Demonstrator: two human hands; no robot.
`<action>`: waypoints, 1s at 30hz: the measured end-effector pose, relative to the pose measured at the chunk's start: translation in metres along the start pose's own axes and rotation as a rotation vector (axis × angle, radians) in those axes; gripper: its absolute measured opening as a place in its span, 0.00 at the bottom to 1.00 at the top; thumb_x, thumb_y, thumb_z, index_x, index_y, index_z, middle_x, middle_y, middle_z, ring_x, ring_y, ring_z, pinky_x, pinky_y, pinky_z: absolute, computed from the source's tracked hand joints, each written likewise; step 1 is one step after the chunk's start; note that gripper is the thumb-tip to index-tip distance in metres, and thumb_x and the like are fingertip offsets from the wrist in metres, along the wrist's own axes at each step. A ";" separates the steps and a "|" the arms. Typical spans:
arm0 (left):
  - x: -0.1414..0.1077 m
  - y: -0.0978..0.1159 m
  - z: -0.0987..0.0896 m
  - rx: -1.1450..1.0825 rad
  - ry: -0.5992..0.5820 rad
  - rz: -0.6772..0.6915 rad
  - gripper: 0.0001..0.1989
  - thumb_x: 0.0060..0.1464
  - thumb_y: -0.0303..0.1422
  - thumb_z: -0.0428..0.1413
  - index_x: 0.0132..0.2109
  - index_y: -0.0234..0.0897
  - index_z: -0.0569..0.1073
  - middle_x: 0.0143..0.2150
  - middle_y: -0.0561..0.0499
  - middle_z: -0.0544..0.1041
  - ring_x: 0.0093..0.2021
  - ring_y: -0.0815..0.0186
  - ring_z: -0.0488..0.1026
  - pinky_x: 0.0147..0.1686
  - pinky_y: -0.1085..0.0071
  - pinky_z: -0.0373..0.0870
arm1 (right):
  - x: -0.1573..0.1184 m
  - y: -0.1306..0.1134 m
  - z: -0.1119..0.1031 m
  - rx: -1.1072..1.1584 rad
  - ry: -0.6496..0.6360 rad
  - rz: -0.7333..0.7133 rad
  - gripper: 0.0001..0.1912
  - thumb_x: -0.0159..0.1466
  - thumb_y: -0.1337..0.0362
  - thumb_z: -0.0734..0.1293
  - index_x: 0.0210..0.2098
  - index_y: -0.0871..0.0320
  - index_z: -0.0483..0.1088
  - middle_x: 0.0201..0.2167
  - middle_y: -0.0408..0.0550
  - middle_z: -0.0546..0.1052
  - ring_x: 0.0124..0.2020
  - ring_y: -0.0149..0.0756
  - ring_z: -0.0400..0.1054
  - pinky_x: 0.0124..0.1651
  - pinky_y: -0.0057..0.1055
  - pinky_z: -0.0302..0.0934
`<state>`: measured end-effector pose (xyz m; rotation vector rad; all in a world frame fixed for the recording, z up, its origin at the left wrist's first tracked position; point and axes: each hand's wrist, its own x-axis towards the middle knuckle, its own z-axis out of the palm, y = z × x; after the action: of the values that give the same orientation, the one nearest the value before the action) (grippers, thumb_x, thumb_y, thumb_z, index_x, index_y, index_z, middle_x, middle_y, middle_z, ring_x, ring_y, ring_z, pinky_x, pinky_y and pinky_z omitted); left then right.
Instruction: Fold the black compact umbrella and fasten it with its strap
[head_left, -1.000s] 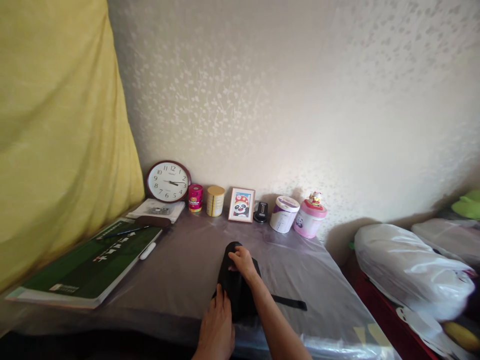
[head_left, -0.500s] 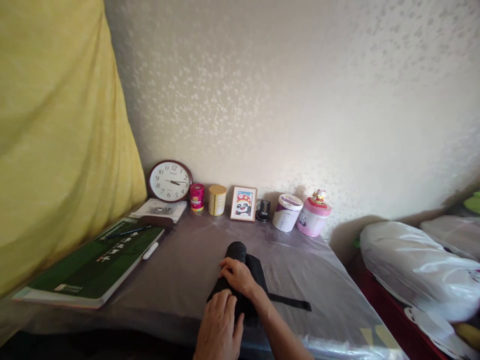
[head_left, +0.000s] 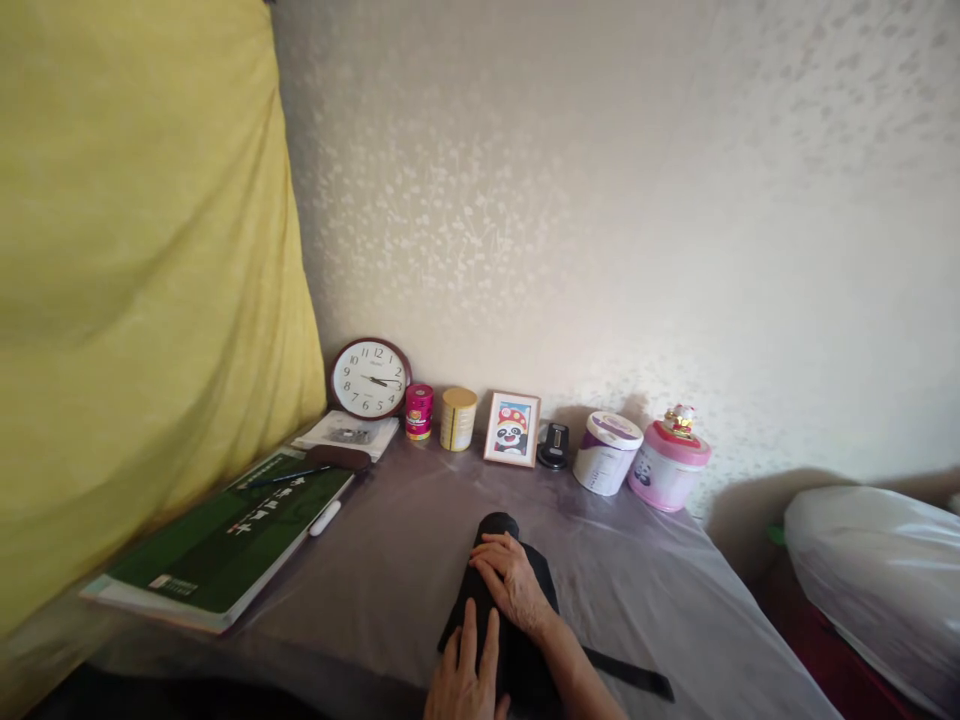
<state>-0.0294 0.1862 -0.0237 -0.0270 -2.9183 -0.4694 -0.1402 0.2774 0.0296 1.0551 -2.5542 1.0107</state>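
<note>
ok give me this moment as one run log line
left hand: on black cloth | right hand: on cloth, farther forward | strap: right of hands | book: left

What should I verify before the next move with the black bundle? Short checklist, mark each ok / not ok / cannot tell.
1. Left hand on the black fabric bundle: ok, fingers spread on its near part.
2. Right hand on the bundle: ok, laid over it ahead of the left.
3. Strap gathered in: not ok, it trails loose to the right on the table.
4. Underside of the bundle free of snags: cannot tell, hidden.
5. Green book clear of the bundle: ok, apart, off to the left.
6. Picture frame upright: ok, standing beyond the bundle.
</note>
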 end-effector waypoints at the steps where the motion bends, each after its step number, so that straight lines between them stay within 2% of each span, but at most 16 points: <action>1: 0.000 0.001 0.002 0.021 0.007 -0.001 0.36 0.41 0.28 0.57 0.59 0.45 0.56 0.62 0.45 0.57 0.52 0.55 0.66 0.47 0.63 0.67 | 0.007 0.006 0.002 -0.024 0.000 0.021 0.14 0.65 0.63 0.56 0.35 0.53 0.74 0.39 0.45 0.77 0.52 0.37 0.61 0.59 0.42 0.43; 3: 0.000 0.002 0.004 0.058 0.024 -0.002 0.37 0.40 0.26 0.56 0.60 0.46 0.56 0.62 0.45 0.58 0.51 0.56 0.67 0.44 0.62 0.69 | 0.020 0.019 0.004 -0.062 0.003 0.055 0.15 0.65 0.63 0.56 0.34 0.53 0.74 0.38 0.45 0.77 0.52 0.37 0.61 0.59 0.42 0.41; 6: 0.001 0.003 0.002 0.065 0.012 -0.022 0.38 0.41 0.26 0.55 0.60 0.45 0.54 0.63 0.46 0.56 0.51 0.56 0.67 0.43 0.63 0.70 | 0.039 0.035 0.008 -0.097 -0.013 0.095 0.16 0.65 0.64 0.55 0.34 0.53 0.74 0.37 0.44 0.77 0.50 0.34 0.63 0.57 0.35 0.46; 9: 0.001 0.002 -0.007 0.021 -0.054 -0.031 0.36 0.43 0.26 0.53 0.61 0.42 0.52 0.64 0.47 0.53 0.52 0.57 0.66 0.45 0.65 0.68 | 0.051 0.047 0.011 -0.117 -0.018 0.233 0.16 0.65 0.65 0.54 0.34 0.54 0.73 0.37 0.45 0.77 0.44 0.32 0.67 0.51 0.28 0.52; 12: 0.001 0.001 -0.021 0.001 -0.138 -0.007 0.36 0.44 0.25 0.49 0.62 0.40 0.49 0.65 0.46 0.48 0.54 0.56 0.64 0.47 0.65 0.66 | 0.053 0.057 0.006 -0.138 0.055 0.402 0.18 0.65 0.64 0.53 0.34 0.58 0.73 0.36 0.50 0.77 0.42 0.35 0.68 0.47 0.28 0.55; 14: -0.001 0.000 -0.030 -0.011 -0.191 0.040 0.36 0.46 0.26 0.47 0.63 0.37 0.46 0.65 0.44 0.46 0.55 0.56 0.63 0.48 0.64 0.65 | 0.046 0.064 -0.005 -0.149 0.116 0.496 0.17 0.64 0.64 0.53 0.37 0.60 0.72 0.38 0.53 0.76 0.42 0.37 0.68 0.46 0.29 0.55; 17: -0.005 0.001 -0.041 -0.009 -0.174 0.057 0.33 0.50 0.27 0.44 0.63 0.35 0.44 0.66 0.43 0.44 0.56 0.57 0.62 0.50 0.64 0.63 | 0.020 0.073 -0.028 -0.144 0.194 0.645 0.16 0.63 0.64 0.54 0.39 0.60 0.71 0.40 0.54 0.75 0.42 0.37 0.68 0.44 0.27 0.56; 21: -0.010 0.006 -0.048 0.033 -0.147 0.036 0.31 0.53 0.28 0.42 0.63 0.35 0.43 0.66 0.42 0.45 0.55 0.56 0.62 0.49 0.63 0.63 | -0.024 0.073 -0.051 -0.065 0.198 0.788 0.16 0.62 0.63 0.54 0.31 0.60 0.72 0.30 0.51 0.77 0.33 0.34 0.70 0.33 0.24 0.58; 26: -0.012 0.006 -0.052 0.034 -0.148 0.065 0.30 0.55 0.32 0.42 0.63 0.33 0.43 0.66 0.40 0.47 0.56 0.56 0.61 0.51 0.64 0.62 | -0.053 0.055 -0.049 0.126 0.123 0.869 0.17 0.60 0.60 0.56 0.25 0.62 0.71 0.19 0.45 0.73 0.20 0.30 0.67 0.22 0.23 0.57; 30: -0.013 0.005 -0.056 0.025 -0.168 0.056 0.31 0.55 0.33 0.42 0.63 0.33 0.43 0.66 0.40 0.46 0.56 0.57 0.62 0.50 0.64 0.62 | -0.054 0.035 -0.046 0.236 0.139 0.898 0.15 0.59 0.58 0.58 0.33 0.62 0.71 0.21 0.43 0.72 0.20 0.29 0.66 0.19 0.22 0.57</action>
<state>-0.0062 0.1738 0.0280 -0.1518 -3.0776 -0.4412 -0.1283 0.3548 0.0233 -0.2174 -2.8381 1.5169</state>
